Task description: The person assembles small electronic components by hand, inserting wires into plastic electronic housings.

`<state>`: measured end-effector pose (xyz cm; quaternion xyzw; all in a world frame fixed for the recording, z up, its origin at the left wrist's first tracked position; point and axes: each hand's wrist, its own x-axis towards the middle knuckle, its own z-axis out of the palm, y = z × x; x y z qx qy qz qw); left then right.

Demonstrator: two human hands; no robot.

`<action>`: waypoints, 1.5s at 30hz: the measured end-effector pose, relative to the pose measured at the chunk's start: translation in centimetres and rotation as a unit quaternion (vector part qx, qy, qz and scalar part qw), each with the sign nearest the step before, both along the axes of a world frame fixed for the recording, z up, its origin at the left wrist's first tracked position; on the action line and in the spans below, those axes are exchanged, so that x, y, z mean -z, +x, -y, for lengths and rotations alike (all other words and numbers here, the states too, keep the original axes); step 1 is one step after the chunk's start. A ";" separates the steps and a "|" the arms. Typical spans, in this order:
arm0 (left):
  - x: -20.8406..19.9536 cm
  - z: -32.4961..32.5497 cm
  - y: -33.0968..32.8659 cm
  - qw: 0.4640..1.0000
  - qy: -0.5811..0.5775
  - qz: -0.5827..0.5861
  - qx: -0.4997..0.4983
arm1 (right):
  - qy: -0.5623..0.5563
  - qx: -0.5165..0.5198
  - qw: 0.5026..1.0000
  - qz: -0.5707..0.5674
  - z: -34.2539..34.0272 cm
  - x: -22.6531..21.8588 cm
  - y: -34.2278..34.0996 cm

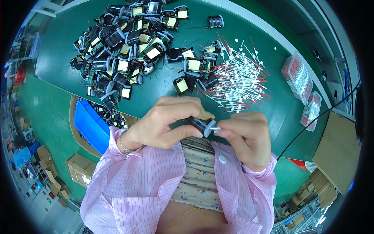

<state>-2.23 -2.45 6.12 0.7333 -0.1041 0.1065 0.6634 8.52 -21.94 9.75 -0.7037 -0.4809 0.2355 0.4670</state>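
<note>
Near the table's front edge, my left hand is closed round a black cylindrical part with a grey flange at its right end. The part lies tilted, its flange toward my right hand. Thumb and forefinger of that hand pinch a small whitish pin-like piece against the flange; whether it is fixed to the part I cannot tell. Just beyond my hands lies a heap of thin red and white leads with small white connectors. Several similar black parts with pale yellow pads lie beside the heap.
A large pile of black parts with trailing wires covers the left of the green table. Two clear plastic boxes of leads stand at the right. A blue bin sits in a carton below the left edge. A black cable crosses the right side.
</note>
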 end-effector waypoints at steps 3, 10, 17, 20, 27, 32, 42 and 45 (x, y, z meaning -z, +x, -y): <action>0.3 0.9 0.4 0.991 0.106 0.052 -0.056 | -0.026 0.073 0.995 0.069 -1.1 0.5 -1.6; -0.4 0.3 0.4 0.989 0.123 0.060 -0.062 | -0.011 0.080 0.995 0.062 -1.0 0.5 -1.9; -0.2 -0.8 1.9 0.972 0.220 -0.034 -0.079 | -0.033 0.123 0.978 0.163 -2.1 3.0 0.8; 0.3 -2.5 5.6 0.851 0.446 0.041 -0.274 | -0.139 0.214 0.965 0.064 -1.7 4.0 7.8; 4.9 -2.8 16.6 0.764 0.605 0.060 -0.215 | -0.155 0.403 0.835 0.341 -2.8 8.1 18.8; 7.7 -3.3 19.7 0.751 0.642 -0.050 -0.144 | -0.327 0.304 0.859 0.249 -5.4 7.3 15.5; -0.7 -2.2 7.6 0.986 -0.084 -0.133 -0.049 | -0.067 0.299 0.941 -0.144 -3.3 8.4 14.9; 0.9 -1.5 5.3 0.927 -0.291 -0.235 -0.035 | 0.094 0.179 0.937 -0.284 -2.8 3.9 10.4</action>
